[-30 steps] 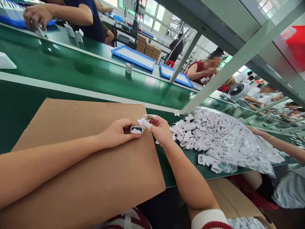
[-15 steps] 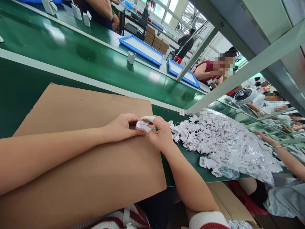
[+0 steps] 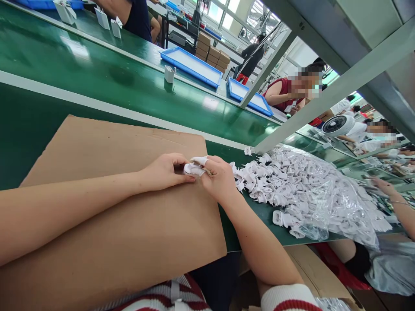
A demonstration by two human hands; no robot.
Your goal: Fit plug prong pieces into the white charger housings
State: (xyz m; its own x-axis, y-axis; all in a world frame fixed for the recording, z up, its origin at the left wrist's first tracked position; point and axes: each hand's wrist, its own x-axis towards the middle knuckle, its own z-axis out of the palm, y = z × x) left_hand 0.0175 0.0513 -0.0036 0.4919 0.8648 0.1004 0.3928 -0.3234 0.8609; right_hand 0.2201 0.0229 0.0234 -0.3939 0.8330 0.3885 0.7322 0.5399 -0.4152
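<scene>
My left hand [image 3: 166, 170] and my right hand [image 3: 219, 178] meet over the far right corner of a brown cardboard sheet [image 3: 106, 207]. Both pinch one small white plastic charger piece [image 3: 191, 169] between their fingertips. White finger cots cover the tips of my right fingers. Just right of my right hand lies a big heap of white plug parts [image 3: 292, 190], partly on clear plastic film.
A green conveyor belt [image 3: 97, 82] runs behind the cardboard, carrying a small white charger [image 3: 168, 73]. Blue trays [image 3: 193, 65] sit beyond it. Other people work across the belt and at the right, where a forearm [image 3: 395, 203] reaches in. A slanted metal post [image 3: 311, 99] stands nearby.
A second ago my left hand held an open white shell apart from the piece in my right hand; now the two hands are pressed together on it. The view has tilted slightly.
</scene>
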